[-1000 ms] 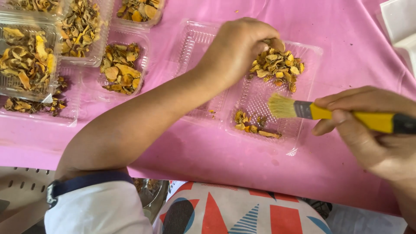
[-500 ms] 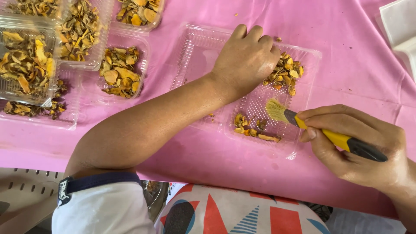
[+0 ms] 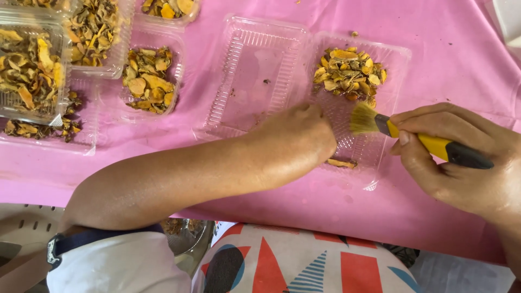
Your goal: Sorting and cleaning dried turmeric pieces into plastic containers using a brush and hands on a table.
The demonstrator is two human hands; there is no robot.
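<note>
An open clear plastic clamshell box (image 3: 255, 81) lies on the pink tablecloth. Its right half holds a heap of dried yellow-brown pieces (image 3: 347, 73). My left hand (image 3: 301, 138) rests with fingers curled on the near edge of that half; whether it holds pieces is hidden. One loose dried piece (image 3: 342, 162) lies just right of it. My right hand (image 3: 461, 157) grips a yellow-and-black handled brush (image 3: 418, 138), its bristles over the tray's floor beside my left hand.
Several clear boxes filled with the same dried pieces (image 3: 146, 81) stand at the left and far left (image 3: 32, 76). The pink cloth (image 3: 461, 54) covers the table. A patterned cloth (image 3: 304, 260) lies at the near edge.
My left hand has drawn back from the heap of dried pieces toward the near edge of the tray. The brush has swung to point left beside it.
</note>
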